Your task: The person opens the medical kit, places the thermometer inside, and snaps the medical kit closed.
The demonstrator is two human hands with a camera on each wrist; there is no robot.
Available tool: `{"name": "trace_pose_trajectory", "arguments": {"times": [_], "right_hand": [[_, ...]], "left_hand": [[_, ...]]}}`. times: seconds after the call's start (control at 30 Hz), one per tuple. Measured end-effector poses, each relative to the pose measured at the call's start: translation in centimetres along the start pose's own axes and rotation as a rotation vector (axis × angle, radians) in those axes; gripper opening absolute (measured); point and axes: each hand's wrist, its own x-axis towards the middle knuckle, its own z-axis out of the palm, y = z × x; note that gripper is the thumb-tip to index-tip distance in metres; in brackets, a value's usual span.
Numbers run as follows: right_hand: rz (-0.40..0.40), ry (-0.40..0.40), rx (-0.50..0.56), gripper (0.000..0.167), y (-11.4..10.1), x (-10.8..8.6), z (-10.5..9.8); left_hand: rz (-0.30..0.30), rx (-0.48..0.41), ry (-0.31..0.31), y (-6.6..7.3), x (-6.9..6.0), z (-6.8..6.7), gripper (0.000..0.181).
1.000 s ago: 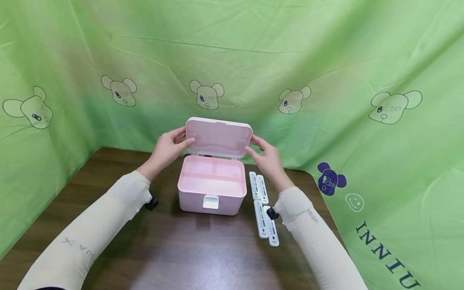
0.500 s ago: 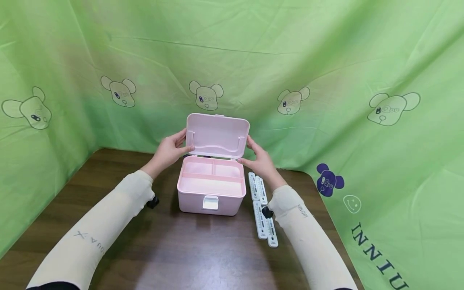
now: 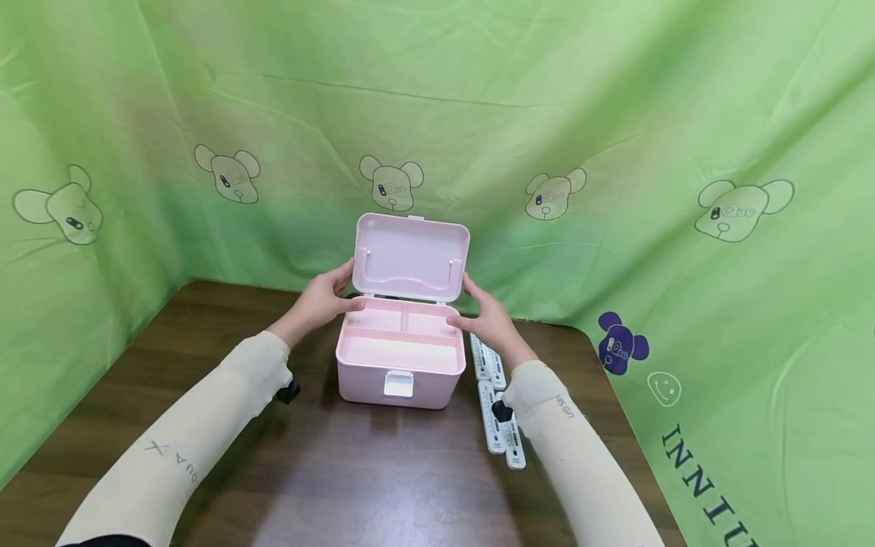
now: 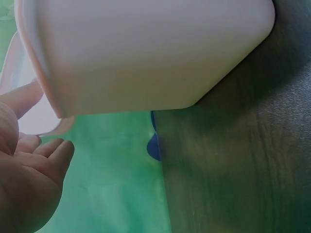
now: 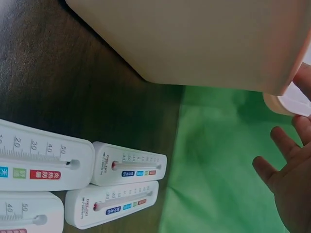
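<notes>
A pink plastic storage box stands on the table with its lid raised upright at the back. Inside sits a pink divided tray with no contents visible. My left hand is at the box's rear left corner, thumb at the rim and fingers beside the lid. At the opposite rear corner, my right hand has its thumb at the rim, and its fingers are spread and fairly straight in the right wrist view. A white latch hangs on the box's front.
Several white thermometers lie in two rows on the dark wooden table, right of the box and partly under my right wrist. Green printed cloth hangs behind the table and along both sides.
The lid has tilted further back and now stands upright. Both hands have slid down from the lid's sides toward the box rim. The thermometers have stayed in place.
</notes>
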Motion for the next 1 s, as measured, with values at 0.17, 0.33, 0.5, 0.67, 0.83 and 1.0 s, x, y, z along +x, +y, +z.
{"name": "trace_pose_trajectory", "arguments": {"times": [0.17, 0.33, 0.5, 0.67, 0.83, 1.0], "right_hand": [[0.017, -0.015, 0.033, 0.094, 0.1, -0.4, 0.2], [0.031, -0.057, 0.043, 0.089, 0.4, -0.6, 0.1], [0.053, -0.095, 0.056, 0.086, 0.8, -0.9, 0.0], [0.08, -0.134, 0.061, 0.083, 1.0, -1.5, 0.0], [0.087, -0.164, 0.089, 0.081, 1.4, -1.8, 0.1], [0.083, -0.168, 0.122, 0.078, 1.8, -1.9, 0.2]], "left_hand": [[-0.003, 0.012, -0.025, -0.8, -0.2, -0.1, 0.098], [-0.024, 0.009, -0.054, -1.3, -0.5, -0.2, 0.096], [-0.053, -0.021, -0.095, -1.4, -0.9, -0.3, 0.093], [-0.07, -0.067, -0.138, -1.7, -1.2, -0.2, 0.091], [-0.098, -0.115, -0.169, -2.2, -1.5, -0.2, 0.087], [-0.112, -0.167, -0.178, -2.3, -1.7, -0.2, 0.085]]}}
